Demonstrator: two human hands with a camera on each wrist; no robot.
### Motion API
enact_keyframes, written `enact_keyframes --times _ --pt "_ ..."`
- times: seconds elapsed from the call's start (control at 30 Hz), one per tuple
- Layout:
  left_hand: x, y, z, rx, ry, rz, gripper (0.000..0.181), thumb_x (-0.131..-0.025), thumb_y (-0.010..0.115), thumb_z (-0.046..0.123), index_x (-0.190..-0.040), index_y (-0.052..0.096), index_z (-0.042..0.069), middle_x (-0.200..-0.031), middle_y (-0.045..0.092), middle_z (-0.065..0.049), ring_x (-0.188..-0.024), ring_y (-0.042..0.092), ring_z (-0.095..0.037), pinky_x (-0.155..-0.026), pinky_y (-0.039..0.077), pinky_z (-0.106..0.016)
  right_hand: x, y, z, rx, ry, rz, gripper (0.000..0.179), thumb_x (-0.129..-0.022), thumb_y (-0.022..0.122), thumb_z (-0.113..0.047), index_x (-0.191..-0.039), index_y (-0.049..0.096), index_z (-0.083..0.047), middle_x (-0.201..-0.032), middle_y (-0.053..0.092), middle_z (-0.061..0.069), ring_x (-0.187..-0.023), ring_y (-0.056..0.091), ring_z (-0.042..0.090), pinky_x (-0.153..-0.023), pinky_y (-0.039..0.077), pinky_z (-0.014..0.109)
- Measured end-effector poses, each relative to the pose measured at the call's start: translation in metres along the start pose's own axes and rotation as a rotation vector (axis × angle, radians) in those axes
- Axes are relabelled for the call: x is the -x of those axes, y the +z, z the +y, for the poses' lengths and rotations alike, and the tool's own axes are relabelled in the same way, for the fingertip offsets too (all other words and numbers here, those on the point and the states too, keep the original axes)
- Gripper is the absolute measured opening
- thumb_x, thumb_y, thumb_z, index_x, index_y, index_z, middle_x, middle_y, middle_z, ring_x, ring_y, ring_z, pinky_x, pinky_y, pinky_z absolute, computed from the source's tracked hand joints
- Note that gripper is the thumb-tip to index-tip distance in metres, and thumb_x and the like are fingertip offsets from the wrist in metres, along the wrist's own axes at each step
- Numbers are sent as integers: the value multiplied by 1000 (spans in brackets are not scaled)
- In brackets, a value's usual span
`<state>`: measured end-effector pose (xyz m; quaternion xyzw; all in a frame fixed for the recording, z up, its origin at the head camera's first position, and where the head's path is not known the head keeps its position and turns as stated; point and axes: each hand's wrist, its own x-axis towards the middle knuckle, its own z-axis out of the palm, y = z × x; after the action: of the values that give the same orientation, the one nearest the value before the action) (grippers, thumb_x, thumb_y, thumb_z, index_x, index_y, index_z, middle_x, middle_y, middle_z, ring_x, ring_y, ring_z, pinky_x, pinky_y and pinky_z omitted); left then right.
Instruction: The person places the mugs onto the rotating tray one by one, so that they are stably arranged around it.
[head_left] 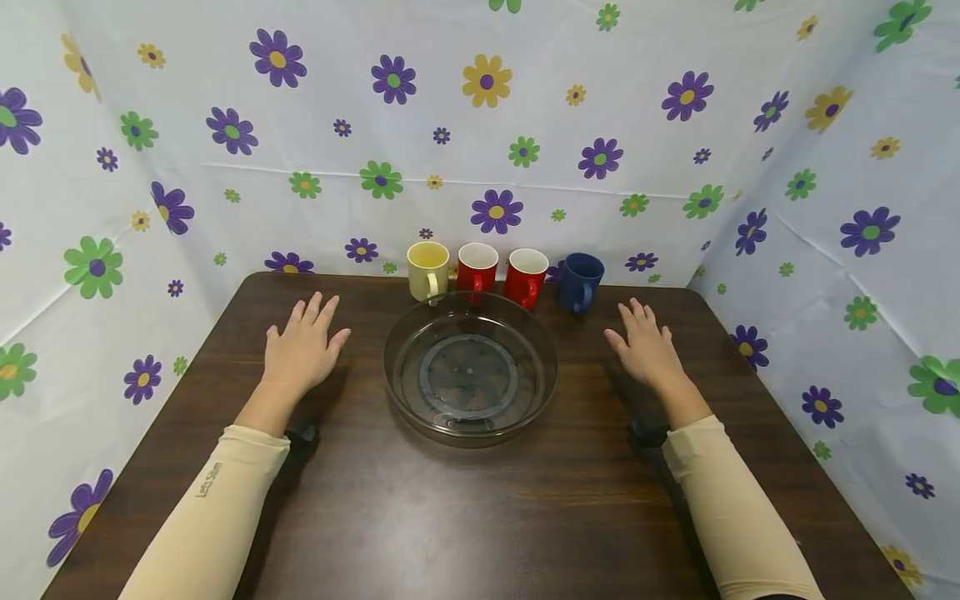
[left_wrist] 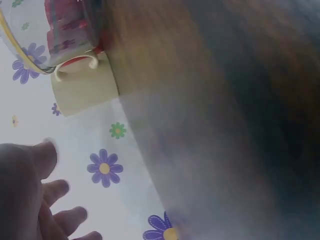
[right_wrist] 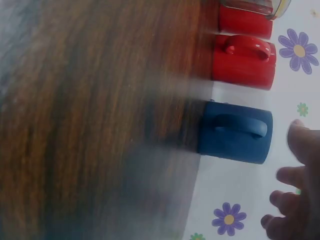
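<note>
My left hand (head_left: pixel 302 343), fingers spread, is held palm down over the left part of the table and touches nothing I can make out. On the right, my right hand (head_left: pixel 647 343) is held the same way, nearest to the blue mug (head_left: pixel 580 282). Between the hands sits a round tinted glass bowl (head_left: pixel 471 425). Behind it, in a row at the table's back edge, stand a yellow mug (head_left: pixel 422 283), two red mugs, the left one (head_left: pixel 471 271) and the right one (head_left: pixel 517 287), and the blue mug. All stand upright with handles toward me.
The dark wooden table (head_left: pixel 465 517) carries all of these things. A white curtain (head_left: pixel 450 108) with printed flowers hangs behind the table and along both sides. Dark wrist devices show under each forearm, the left one (head_left: pixel 303 437) and the right one (head_left: pixel 647 435).
</note>
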<state>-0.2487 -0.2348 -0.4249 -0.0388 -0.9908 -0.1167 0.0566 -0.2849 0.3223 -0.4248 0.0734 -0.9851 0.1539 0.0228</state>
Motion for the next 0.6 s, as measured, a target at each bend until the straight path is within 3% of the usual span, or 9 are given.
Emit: enact_keyframes --times 0.2,0.33,0.43,0.6 --pt "-1 -3 5 45 51 -10 66 -105 53 33 -160 26 7 -162 27 -25 -148 24 -48 -107 22 -79 -6 1 3 -202 9 85 64 -109 43 -39 -157 29 0 -158 34 27 -142 37 49 -114 30 63" --pt "-2 -5 10 163 104 -90 60 -107 51 28 -158 30 4 -157 37 -26 -140 37 -50 -108 30 -72 -10 1 5 -344 10 94 53 -110 45 -30 -152 38 3 -145 51 28 -132 50 46 -109 38 60" --pt "-3 -4 13 289 149 -155 57 -109 47 27 -158 30 4 -153 43 -27 -136 43 -50 -109 34 -67 -14 2 6 -429 25 58 51 -110 44 -28 -150 40 5 -142 55 28 -127 54 45 -107 41 58" --pt "-7 -1 19 444 236 -203 55 -111 43 31 -158 31 6 -152 45 -26 -135 47 -47 -109 37 -64 -20 4 9 -603 85 -19 55 -111 44 -30 -152 37 4 -146 50 28 -125 57 43 -103 47 55"
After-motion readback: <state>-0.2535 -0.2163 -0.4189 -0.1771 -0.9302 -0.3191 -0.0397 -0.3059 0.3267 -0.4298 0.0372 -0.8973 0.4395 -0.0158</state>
